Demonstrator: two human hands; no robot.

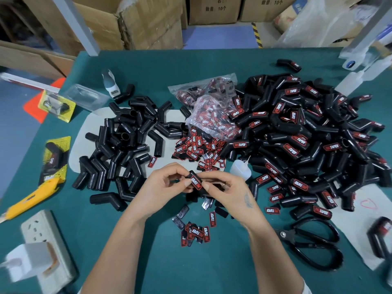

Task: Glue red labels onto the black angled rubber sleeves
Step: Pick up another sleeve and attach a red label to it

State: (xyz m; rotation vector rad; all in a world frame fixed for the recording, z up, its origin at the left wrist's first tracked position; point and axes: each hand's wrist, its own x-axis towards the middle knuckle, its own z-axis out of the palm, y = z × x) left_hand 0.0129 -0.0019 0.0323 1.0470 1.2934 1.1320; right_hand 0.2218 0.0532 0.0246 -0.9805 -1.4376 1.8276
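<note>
left hand [165,183] fingers curled, pinching | right hand [229,187] fingers curled, pinching

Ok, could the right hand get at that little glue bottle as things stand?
Probably yes, once freed: the glue bottle stands just beyond the right hand, nothing between them, but that hand now pinches the labelled sleeve.

The red label [196,182] pinched between the left hand [167,187] and the right hand [227,189] read "TAPER" in white, a dark word before it too blurred to make out. The same "TAPER" showed on the labelled sleeves in the big pile [297,132], on the loose labels heaped mid-table [195,147], and on the small bunch near the forearms [198,232]. A packaged sleeve on a yellow card [54,160] carried "TAPER" too. Back on the cartons, one box [214,9] bore Chinese characters and "10个"; its neighbour [267,7] showed "10个" as well.
</note>
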